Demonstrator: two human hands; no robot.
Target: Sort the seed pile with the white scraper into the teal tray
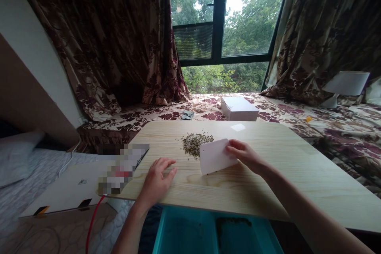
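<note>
A loose pile of small greenish-brown grains (192, 143), too small to name, lies on the pale wooden table (181, 196). My right hand (241, 151) pinches the right edge of a thin white scraper (217, 156), which has rounded corners and a small hole near its upper left corner. The scraper stands tilted at the pile's right side and hides part of it. A few grains show along its lower edge. To the left and nearer to me, my left hand (159, 176) rests on or just over the table, fingers slightly bent, thumb apart, holding nothing.
Below the table's front edge sits a teal two-part bin (186, 230), with dark bits in its right compartment. A blurred-out item (125, 170) with a red cable (92, 222) lies at the table's left edge. Beyond the table are a white box (239, 105) and a lamp (345, 83).
</note>
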